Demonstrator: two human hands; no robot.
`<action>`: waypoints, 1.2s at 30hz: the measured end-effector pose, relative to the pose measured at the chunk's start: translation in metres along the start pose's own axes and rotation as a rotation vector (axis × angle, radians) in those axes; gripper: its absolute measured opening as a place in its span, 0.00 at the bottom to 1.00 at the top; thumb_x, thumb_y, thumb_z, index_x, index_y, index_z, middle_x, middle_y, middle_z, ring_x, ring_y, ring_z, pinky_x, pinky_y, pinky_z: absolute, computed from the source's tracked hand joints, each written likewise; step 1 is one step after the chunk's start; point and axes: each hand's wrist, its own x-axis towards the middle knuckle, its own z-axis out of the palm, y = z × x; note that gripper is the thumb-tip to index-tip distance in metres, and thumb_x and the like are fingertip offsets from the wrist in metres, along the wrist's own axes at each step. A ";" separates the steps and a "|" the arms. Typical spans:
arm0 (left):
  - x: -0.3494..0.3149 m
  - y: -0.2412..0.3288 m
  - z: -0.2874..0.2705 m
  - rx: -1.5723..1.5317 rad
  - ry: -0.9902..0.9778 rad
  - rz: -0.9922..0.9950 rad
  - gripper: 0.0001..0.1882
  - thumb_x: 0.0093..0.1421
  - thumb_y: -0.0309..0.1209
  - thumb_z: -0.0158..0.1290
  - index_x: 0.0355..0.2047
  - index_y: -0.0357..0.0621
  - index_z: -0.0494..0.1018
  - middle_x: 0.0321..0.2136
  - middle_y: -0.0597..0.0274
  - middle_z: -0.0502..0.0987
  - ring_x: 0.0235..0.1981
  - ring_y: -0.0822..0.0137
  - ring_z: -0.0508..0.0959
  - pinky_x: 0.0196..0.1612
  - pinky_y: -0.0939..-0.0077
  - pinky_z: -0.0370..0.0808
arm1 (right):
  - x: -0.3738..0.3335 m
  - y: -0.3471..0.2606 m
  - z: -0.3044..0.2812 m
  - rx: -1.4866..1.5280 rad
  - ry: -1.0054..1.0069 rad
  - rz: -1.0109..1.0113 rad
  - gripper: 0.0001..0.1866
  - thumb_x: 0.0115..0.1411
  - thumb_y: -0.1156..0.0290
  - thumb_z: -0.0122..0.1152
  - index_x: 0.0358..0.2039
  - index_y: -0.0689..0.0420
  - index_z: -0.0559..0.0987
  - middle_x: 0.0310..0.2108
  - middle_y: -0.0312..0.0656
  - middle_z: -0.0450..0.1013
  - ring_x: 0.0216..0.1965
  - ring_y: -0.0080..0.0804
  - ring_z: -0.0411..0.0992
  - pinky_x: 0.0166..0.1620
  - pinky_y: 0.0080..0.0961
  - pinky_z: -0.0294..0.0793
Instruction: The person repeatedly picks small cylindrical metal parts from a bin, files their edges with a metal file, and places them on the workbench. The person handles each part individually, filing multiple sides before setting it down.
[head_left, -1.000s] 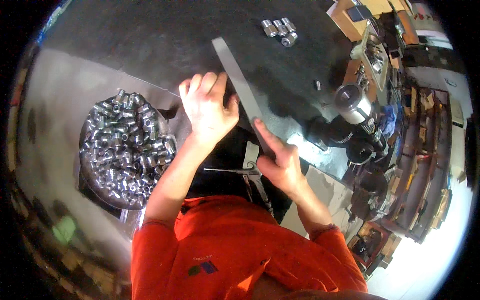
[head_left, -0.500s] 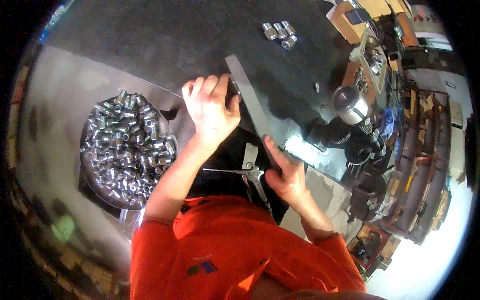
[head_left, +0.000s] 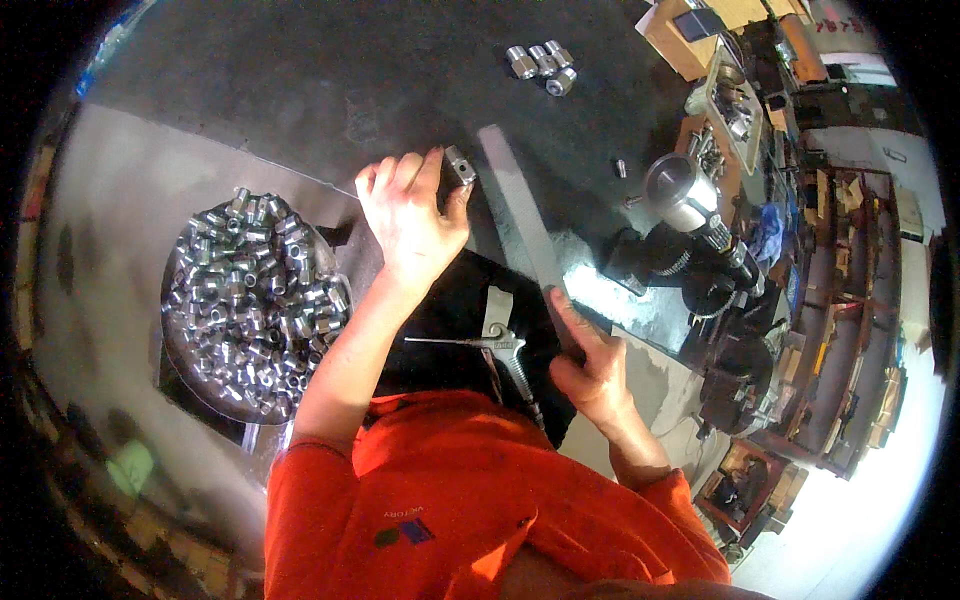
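Note:
Between the thumb and fingers of my left hand [head_left: 410,210] is a small metal fitting [head_left: 459,166], a hole showing in its upturned face. My right hand [head_left: 592,372] is closed round the near end of a long flat file [head_left: 518,200], index finger stretched along it. The file slants up and to the left; a narrow gap parts it from the fitting. To the left, a heap of shiny metal fittings [head_left: 250,290] fills a round container [head_left: 172,375]. A few more fittings [head_left: 541,63] stand together farther up the dark bench [head_left: 300,80].
An air blow gun [head_left: 505,345] with a coiled hose lies between my forearms. On the right stands a silver cylindrical fixture [head_left: 680,190] with gears, near two small loose metal pieces. Beyond it are a tray of parts [head_left: 735,105], a cardboard box [head_left: 680,45] and shelving [head_left: 835,320].
The file has moved right, away from the fitting, together with my right hand. My left hand has turned the fitting so its face with the hole shows.

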 end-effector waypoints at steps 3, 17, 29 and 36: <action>0.001 0.003 0.001 -0.020 -0.005 0.004 0.24 0.40 0.31 0.64 0.41 0.38 0.77 0.31 0.58 0.75 0.38 0.56 0.73 0.50 0.60 0.63 | 0.008 0.001 0.005 0.009 0.063 -0.091 0.41 0.43 0.81 0.57 0.62 0.49 0.69 0.31 0.53 0.75 0.26 0.48 0.75 0.32 0.34 0.75; 0.000 0.003 0.000 -0.021 -0.009 0.006 0.24 0.38 0.30 0.63 0.40 0.38 0.78 0.31 0.58 0.75 0.38 0.56 0.73 0.50 0.60 0.64 | 0.017 0.015 0.028 -0.082 0.058 -0.117 0.42 0.42 0.79 0.58 0.63 0.46 0.68 0.24 0.49 0.73 0.20 0.47 0.72 0.26 0.39 0.74; 0.003 0.004 0.001 -0.012 -0.034 -0.001 0.24 0.39 0.30 0.63 0.41 0.38 0.78 0.30 0.58 0.75 0.38 0.56 0.73 0.51 0.60 0.63 | 0.065 0.017 0.040 -0.143 0.104 -0.150 0.42 0.43 0.75 0.58 0.64 0.43 0.67 0.23 0.52 0.72 0.21 0.51 0.72 0.27 0.44 0.73; 0.001 0.001 0.001 0.016 -0.021 0.000 0.24 0.41 0.33 0.65 0.42 0.38 0.78 0.29 0.59 0.75 0.36 0.57 0.73 0.50 0.61 0.63 | -0.020 0.010 -0.008 -0.050 -0.060 -0.001 0.41 0.42 0.80 0.57 0.62 0.48 0.69 0.28 0.53 0.75 0.25 0.50 0.74 0.31 0.38 0.75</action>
